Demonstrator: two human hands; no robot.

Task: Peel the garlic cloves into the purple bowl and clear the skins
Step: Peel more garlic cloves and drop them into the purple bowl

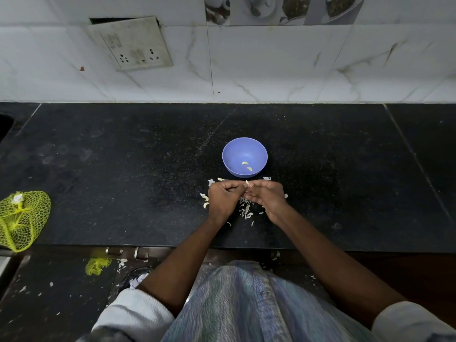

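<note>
Both hands, left hand (223, 193) and right hand (265, 193), pinch a small pale garlic clove (247, 184) between them, just short of the round purple plastic bowl (244, 156). Light, firm, probably slippery once bared; best gripped at its ends.

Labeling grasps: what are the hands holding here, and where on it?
Both hands, left hand and right hand, pinch one small pale garlic clove between their fingertips, just before the purple plastic bowl. Exact contact points are too small to tell.
</note>
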